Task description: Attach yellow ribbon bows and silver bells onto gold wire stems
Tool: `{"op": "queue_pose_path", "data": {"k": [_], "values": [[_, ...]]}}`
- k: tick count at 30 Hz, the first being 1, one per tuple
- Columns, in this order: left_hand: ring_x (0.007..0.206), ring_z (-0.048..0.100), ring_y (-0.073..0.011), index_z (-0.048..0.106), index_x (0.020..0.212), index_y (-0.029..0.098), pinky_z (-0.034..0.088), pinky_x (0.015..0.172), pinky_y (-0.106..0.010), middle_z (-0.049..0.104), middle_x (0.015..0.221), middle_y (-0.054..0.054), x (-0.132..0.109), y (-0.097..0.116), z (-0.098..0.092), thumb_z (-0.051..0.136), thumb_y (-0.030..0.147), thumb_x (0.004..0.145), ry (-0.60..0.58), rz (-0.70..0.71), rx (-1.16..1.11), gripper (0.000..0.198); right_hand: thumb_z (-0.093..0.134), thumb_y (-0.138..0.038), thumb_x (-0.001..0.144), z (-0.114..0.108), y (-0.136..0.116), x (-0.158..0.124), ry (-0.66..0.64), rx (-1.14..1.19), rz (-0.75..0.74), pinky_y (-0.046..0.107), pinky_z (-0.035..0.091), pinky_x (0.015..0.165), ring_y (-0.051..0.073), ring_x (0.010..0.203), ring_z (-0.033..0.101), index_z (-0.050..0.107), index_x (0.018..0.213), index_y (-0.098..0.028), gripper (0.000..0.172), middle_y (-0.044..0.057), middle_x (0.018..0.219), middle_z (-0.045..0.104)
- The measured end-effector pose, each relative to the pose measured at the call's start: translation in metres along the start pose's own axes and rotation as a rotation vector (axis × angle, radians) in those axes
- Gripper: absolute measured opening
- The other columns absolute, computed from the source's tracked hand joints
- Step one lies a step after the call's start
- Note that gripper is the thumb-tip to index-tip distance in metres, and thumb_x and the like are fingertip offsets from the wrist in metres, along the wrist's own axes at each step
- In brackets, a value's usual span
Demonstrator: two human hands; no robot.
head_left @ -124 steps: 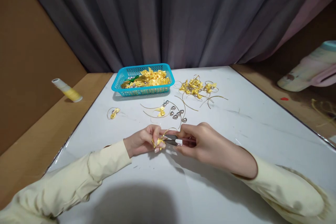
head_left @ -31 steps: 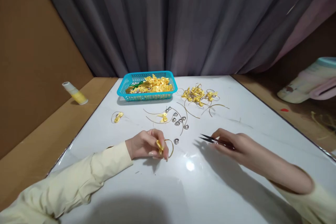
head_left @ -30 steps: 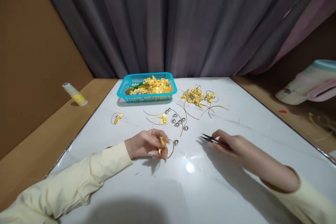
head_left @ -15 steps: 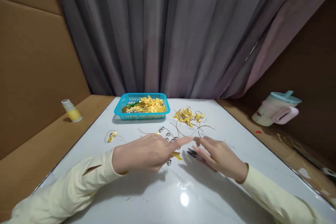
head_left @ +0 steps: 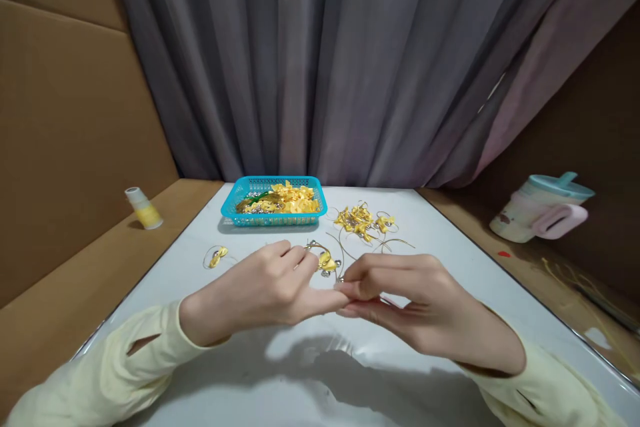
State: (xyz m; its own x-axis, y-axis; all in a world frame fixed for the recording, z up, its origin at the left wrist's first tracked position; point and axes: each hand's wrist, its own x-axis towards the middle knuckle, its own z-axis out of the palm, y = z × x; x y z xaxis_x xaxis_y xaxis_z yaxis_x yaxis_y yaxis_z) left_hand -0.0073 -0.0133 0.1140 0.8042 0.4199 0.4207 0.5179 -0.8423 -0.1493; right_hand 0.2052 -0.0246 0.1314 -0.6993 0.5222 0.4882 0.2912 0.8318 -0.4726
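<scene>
Yellow satin, or something close to it, made up the small knotted bow with a thin gold wire loop (head_left: pixel 327 262), which stood out just beyond the curled fingers of the left hand (head_left: pixel 265 287), over the white marbled tabletop (head_left: pixel 170 280). The left grip seemed to pinch it at its near side, though the fingertips themselves were hidden. The right hand (head_left: pixel 420 297) met it from the other side: its fingertips drew together at the tip of one outstretched left finger, and whether they pinched anything between them could not be told. A slim pink sliver (head_left: pixel 393 301) showed between the right fingers, too little to name. The bow looked very light and soft, likely to crush or slide under a hard squeeze, while the wire looked springy, able to bend and keep a kink. Its gathered middle, where fabric and wire appeared to join, seemed the safest place for a hold; the loose satin ends would probably fold, and the loop would swing or twist. Round silver metallic beads (head_left: pixel 327 273) lay just behind it, smooth and probably quick to roll. Farther back were a tangled heap of yellow bows and wires (head_left: pixel 357 220) and a blue openwork plastic basket (head_left: pixel 274 219).
</scene>
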Motion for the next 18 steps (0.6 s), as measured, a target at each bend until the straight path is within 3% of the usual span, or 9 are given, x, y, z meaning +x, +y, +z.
{"op": "queue_pose_path", "data": {"k": [3, 5, 7, 11, 14, 18], "values": [[0.05, 0.034, -0.0129, 0.057, 0.111, 0.025, 0.023, 0.049, -0.026, 0.044, 0.06, 0.0, -0.001, -0.005, 0.01, 0.037, 0.009, 0.088, -0.078, 0.009, -0.136, 0.034, 0.056, -0.022, 0.085, -0.005, 0.002, -0.004, 0.103, -0.205, -0.019, 0.022, 0.046, 0.06, 0.011, 0.065, 0.058, 0.058, 0.082, -0.019, 0.004, 0.003, 0.077, 0.064], [0.049, 0.037, -0.0125, 0.038, 0.13, 0.021, 0.025, 0.048, -0.024, 0.048, 0.062, 0.001, -0.002, -0.007, 0.015, 0.037, 0.009, 0.087, -0.108, -0.065, -0.28, 0.045, 0.06, -0.027, 0.083, -0.009, 0.005, -0.006, 0.146, -0.309, 0.032, 0.022, 0.046, 0.059, 0.012, 0.065, 0.059, 0.058, 0.089, -0.018, 0.011, 0.004, 0.078, 0.064], [0.045, 0.037, -0.0116, 0.026, 0.136, 0.014, 0.024, 0.045, -0.022, 0.047, 0.059, 0.004, -0.002, -0.005, 0.016, 0.04, 0.014, 0.088, -0.126, -0.184, -0.405, 0.05, 0.062, -0.035, 0.08, -0.01, 0.008, -0.007, 0.127, -0.376, 0.102, 0.024, 0.045, 0.056, 0.014, 0.063, 0.058, 0.057, 0.092, -0.018, 0.021, 0.004, 0.078, 0.064], [0.047, 0.042, -0.0109, 0.021, 0.135, 0.012, 0.028, 0.046, -0.02, 0.053, 0.063, 0.002, 0.001, 0.004, 0.006, 0.041, 0.018, 0.09, -0.239, -0.267, -0.643, 0.05, 0.06, -0.04, 0.081, 0.002, 0.01, -0.008, -0.059, -0.369, 0.166, 0.026, 0.044, 0.058, 0.016, 0.067, 0.058, 0.058, 0.09, -0.017, 0.025, 0.006, 0.079, 0.062], [0.057, 0.049, -0.0109, 0.018, 0.135, 0.016, 0.034, 0.053, -0.019, 0.06, 0.076, -0.001, 0.003, 0.006, 0.0, 0.042, 0.019, 0.09, -0.309, -0.303, -0.822, 0.051, 0.051, -0.028, 0.088, 0.012, 0.01, -0.004, -0.227, -0.252, 0.174, 0.024, 0.042, 0.059, 0.014, 0.068, 0.057, 0.058, 0.088, -0.016, 0.014, 0.005, 0.081, 0.063], [0.055, 0.042, -0.0092, 0.028, 0.129, 0.019, 0.033, 0.053, -0.018, 0.052, 0.068, 0.004, 0.003, 0.001, -0.002, 0.048, 0.025, 0.088, -0.315, -0.359, -0.921, 0.045, 0.045, -0.013, 0.088, 0.012, 0.013, 0.003, -0.325, -0.024, 0.223, 0.02, 0.037, 0.056, 0.01, 0.06, 0.053, 0.058, 0.08, -0.016, 0.016, 0.001, 0.071, 0.061]]}}
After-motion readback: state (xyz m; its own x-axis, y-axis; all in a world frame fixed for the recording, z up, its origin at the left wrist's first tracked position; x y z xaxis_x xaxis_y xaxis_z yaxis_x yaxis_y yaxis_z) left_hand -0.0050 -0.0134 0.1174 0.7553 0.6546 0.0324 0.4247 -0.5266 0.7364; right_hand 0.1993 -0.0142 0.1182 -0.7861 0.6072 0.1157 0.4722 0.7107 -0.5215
